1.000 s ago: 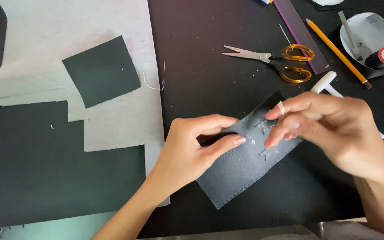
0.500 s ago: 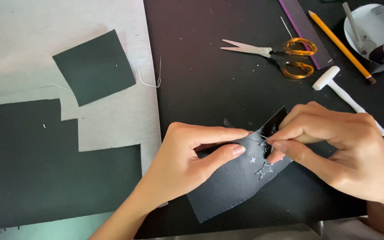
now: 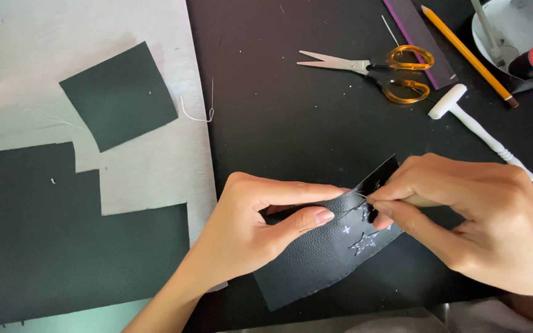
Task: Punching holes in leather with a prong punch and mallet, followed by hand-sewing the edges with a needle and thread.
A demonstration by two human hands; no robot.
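Dark surface [image 3: 291, 117] carries a black leather strip [image 3: 322, 259], long axis slanting near-left to far-right between both hands: left hand [image 3: 260, 222] pinches its middle, right hand [image 3: 476, 222] grips a needle at its far-right end.

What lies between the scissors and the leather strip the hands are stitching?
Nothing: in the head view, the stretch of black mat between the scissors and the leather strip is bare. The white mallet lies off to the right of it.
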